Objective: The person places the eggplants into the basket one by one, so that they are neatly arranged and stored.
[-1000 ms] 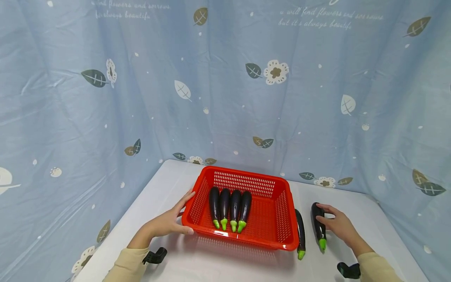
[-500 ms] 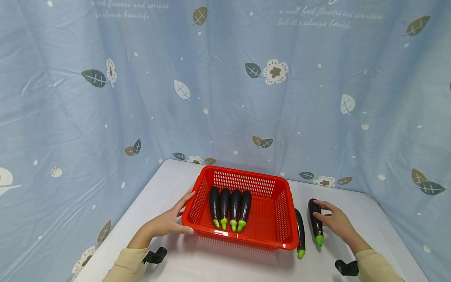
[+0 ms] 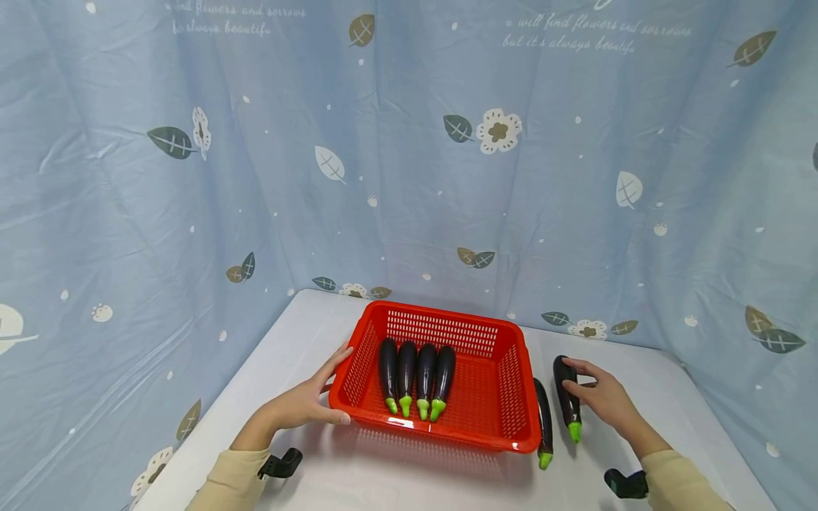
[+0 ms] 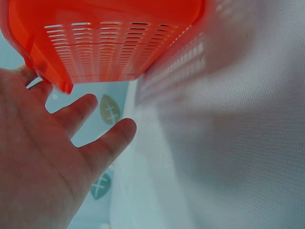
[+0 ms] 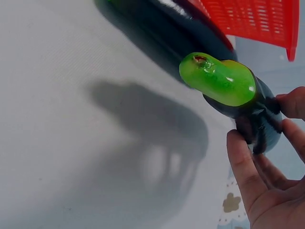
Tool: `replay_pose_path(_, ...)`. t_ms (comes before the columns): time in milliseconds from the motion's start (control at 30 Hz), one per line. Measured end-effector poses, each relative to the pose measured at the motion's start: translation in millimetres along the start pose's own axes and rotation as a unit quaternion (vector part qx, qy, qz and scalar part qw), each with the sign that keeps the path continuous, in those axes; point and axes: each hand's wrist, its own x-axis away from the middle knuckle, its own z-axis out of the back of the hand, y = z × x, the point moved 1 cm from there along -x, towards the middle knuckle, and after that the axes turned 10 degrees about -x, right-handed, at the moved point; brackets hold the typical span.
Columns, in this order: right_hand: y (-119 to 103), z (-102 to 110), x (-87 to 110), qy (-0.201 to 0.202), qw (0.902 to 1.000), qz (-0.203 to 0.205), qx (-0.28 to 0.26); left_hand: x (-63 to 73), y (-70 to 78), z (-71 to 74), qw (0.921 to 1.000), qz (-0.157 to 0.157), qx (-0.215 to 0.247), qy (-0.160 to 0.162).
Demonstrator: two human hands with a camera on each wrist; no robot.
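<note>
My left hand [image 3: 303, 406] rests at the left corner of a red plastic basket [image 3: 441, 431]. Its fingers and thumb touch the rim, while in the left wrist view two fingers [image 4: 107, 145] stretch out straight below it. Several dark purple eggplants [image 3: 426, 380] lie side by side in the basket's left half, green stems toward me. To the basket's right, my right hand [image 3: 603, 401] pinches one eggplant [image 3: 566, 397] between thumb and fingers. In the right wrist view its green stem [image 5: 226, 83] points toward the camera, with its shadow apart on the tabletop.
Another eggplant [image 3: 544, 426] lies on the table close against the basket's right side. The table has a white cover [image 3: 409, 490]. A blue printed curtain [image 3: 409, 177] hangs behind and to the sides. Each wrist wears a black camera [image 3: 281, 465].
My right hand has moved the eggplant left and slightly away from me, closer to the basket. The left hand and basket have stayed in place.
</note>
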Motion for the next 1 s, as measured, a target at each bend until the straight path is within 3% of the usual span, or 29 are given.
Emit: replay_pose_path(1000,-33.1,-0.9,-7.4,-0.008,0.9990,0.044,0.004,0.7,0.8,0.2,1.0000,0.000,-0.004,-0.001)
